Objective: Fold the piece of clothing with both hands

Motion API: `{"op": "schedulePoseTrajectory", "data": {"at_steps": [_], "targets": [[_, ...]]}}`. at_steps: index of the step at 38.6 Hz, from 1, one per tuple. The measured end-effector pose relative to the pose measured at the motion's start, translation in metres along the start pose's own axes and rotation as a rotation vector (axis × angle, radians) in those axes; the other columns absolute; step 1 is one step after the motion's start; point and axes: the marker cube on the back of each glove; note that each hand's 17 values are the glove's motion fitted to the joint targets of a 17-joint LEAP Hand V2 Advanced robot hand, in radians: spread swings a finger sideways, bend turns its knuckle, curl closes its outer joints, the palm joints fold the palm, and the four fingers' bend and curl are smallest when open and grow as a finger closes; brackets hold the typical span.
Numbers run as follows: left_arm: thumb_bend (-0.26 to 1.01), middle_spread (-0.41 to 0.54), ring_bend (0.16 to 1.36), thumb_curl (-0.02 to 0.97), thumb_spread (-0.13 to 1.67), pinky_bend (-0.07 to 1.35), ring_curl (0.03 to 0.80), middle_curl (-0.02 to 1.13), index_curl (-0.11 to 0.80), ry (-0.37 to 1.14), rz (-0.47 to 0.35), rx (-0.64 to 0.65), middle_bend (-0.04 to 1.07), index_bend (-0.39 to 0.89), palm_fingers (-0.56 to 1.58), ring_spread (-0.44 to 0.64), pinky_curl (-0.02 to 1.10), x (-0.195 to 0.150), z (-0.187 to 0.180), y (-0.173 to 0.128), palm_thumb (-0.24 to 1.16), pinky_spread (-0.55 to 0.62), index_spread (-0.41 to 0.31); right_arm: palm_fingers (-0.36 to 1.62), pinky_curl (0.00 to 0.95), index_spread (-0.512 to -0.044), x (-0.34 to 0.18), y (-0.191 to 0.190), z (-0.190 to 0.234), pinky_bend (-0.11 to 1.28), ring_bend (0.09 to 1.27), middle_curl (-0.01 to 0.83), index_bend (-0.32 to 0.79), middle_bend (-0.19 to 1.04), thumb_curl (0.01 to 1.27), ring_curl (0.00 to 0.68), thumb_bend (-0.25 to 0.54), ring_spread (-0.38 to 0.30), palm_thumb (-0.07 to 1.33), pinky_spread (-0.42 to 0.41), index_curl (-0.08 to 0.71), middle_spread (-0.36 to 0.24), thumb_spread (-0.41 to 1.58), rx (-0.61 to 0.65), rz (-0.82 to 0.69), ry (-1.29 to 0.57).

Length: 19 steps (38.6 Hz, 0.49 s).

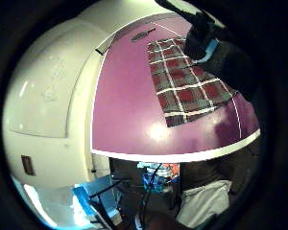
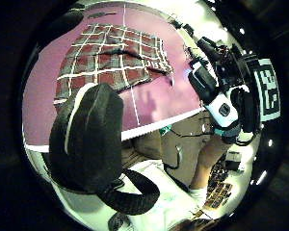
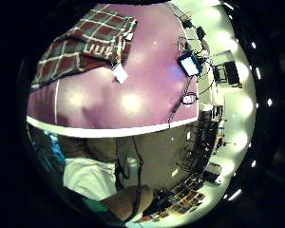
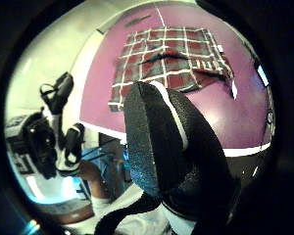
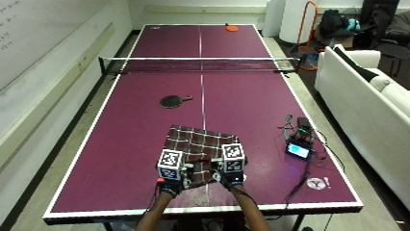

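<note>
A red, grey and white plaid cloth (image 5: pixel 197 143) lies folded and mostly flat on the purple table-tennis table (image 5: pixel 128 125), near its front edge by the white centre line. My left hand (image 5: pixel 170 186) and right hand (image 5: pixel 232 180) hover side by side over the cloth's near edge. Neither holds anything. The palm views show the cloth (image 2: pixel 111 57) (image 4: pixel 166 54) lying below and apart from both palms, with a relaxed thumb (image 2: pixel 89 139) (image 4: pixel 161 142) in front. A white tag (image 3: pixel 119 72) sticks out at one corner of the cloth (image 3: pixel 85 42).
A black paddle (image 5: pixel 173 101) lies beyond the cloth, and a red paddle (image 5: pixel 231 28) sits past the net (image 5: pixel 200 65). A small device with a lit screen (image 5: pixel 299 150) and cables rests at the right side. A white sofa (image 5: pixel 365 86) stands right of the table.
</note>
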Motion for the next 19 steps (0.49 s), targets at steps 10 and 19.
{"op": "schedulePoseTrajectory", "data": {"at_steps": [10,19], "targets": [[0.1,0.053,0.5,0.067,0.99,0.46,0.205,0.15,0.159,-0.005,0.024,0.002,0.16,0.17,0.5,0.17,0.22,0.007,0.001,-0.001,0.16,0.19,-0.085,0.23,0.199,-0.321,0.008,0.005,-0.005,0.47,0.25,0.129,0.15,0.19,0.08,0.106,0.17,0.107,0.29,0.213,0.136,-0.03,0.96,-0.012,0.034,0.005],[0.08,0.06,0.53,0.108,1.19,0.46,0.237,0.19,0.218,0.0,0.023,-0.018,0.16,0.16,0.47,0.2,0.27,0.008,0.008,0.0,0.16,0.21,-0.096,0.21,0.245,-0.359,0.014,0.019,-0.015,0.49,0.26,0.185,0.15,0.19,0.11,0.142,0.147,0.126,0.3,0.242,0.184,-0.034,1.17,-0.028,0.02,0.03]]}}
